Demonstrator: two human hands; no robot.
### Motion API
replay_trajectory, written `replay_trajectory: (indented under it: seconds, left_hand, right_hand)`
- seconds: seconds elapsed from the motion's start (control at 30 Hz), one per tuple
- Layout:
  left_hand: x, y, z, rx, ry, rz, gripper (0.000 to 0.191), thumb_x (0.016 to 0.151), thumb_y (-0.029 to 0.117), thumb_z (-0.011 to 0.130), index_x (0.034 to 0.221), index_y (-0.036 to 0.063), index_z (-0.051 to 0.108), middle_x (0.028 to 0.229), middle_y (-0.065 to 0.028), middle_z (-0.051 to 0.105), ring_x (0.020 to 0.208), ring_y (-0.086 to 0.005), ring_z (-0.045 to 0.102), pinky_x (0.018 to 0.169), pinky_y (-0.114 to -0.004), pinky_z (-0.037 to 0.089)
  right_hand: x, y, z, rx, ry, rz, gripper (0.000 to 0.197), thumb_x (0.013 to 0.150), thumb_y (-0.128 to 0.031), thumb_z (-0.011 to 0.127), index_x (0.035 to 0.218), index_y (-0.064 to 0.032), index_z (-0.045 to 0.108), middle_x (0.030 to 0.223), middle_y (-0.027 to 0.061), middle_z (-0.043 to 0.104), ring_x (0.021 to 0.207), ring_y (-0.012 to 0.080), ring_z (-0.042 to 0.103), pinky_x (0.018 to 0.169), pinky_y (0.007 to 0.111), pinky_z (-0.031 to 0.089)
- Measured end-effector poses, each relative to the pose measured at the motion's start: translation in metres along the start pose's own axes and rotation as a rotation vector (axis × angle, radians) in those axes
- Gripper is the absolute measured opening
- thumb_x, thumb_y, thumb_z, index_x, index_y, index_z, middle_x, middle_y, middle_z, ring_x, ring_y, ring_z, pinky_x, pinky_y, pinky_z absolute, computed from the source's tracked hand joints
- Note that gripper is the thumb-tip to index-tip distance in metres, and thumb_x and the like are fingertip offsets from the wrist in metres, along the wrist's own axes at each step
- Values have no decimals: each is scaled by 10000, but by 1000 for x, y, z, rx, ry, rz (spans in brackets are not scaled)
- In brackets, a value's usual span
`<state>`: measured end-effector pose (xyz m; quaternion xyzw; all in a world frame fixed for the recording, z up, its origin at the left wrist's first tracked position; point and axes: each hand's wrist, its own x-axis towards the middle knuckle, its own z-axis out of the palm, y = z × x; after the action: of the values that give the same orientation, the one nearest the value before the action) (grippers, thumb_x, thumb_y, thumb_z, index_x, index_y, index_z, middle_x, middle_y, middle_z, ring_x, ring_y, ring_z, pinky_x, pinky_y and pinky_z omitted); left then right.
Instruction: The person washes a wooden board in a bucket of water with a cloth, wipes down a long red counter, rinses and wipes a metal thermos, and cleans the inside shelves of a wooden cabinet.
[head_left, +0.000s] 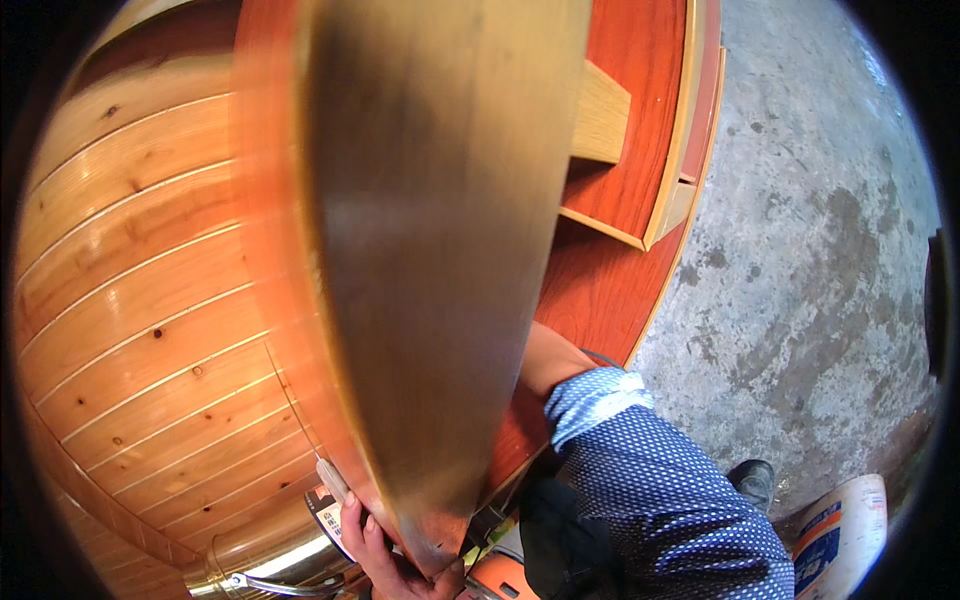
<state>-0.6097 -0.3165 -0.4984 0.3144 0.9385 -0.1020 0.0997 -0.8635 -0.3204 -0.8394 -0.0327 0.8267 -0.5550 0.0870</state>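
A large wooden panel (435, 262), blurred and very close to the camera, fills the middle of the view and narrows downward. Its left side shows a reddish face with a pale yellow edge. At the bottom, my left hand (390, 559) grips the panel's near corner, fingers along the left side and thumb on the right. A slim grey piece (333, 480) with a thin dark line beyond it lies at the fingertips; what it is I cannot tell. My right forearm (559, 360), in a rolled-up dotted blue sleeve, passes behind the panel, which hides my right hand.
Right of the panel is red wood-grain furniture (607, 277) with pale edging and a wooden block (600, 112). Knotty pine boards (157, 300) span the left. Below are a shiny gold-coloured cylinder (262, 551), an orange item (502, 574) and a white bucket (847, 532) on concrete floor (787, 262).
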Motion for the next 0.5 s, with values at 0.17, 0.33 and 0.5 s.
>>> replay_trajectory:
  seconds: [0.17,0.33,0.5]
  left_hand:
    - [1,4,6,-25,5,47,997,772,312,752,1568,-25,256,1578,-323,283,1449,-503,297,1163,-602,250]
    - [-10,0,9,-113,38,50,906,824,272,655,1540,-92,237,1572,-325,250,1472,-458,248,1200,-534,198]
    - [-14,2,10,-52,62,46,949,852,379,716,1537,-88,253,1571,-324,269,1467,-480,262,1202,-557,190]
  right_hand:
    - [18,38,34,-38,263,33,370,969,-226,602,1310,-87,636,1336,195,642,1227,358,621,968,488,537]
    - [-85,36,-46,151,-173,-150,294,809,-235,736,1064,-88,736,1119,175,738,1023,348,721,860,465,575]
    - [-213,64,-107,85,-308,-173,249,711,-300,739,751,-54,728,780,235,693,759,375,705,715,464,563]
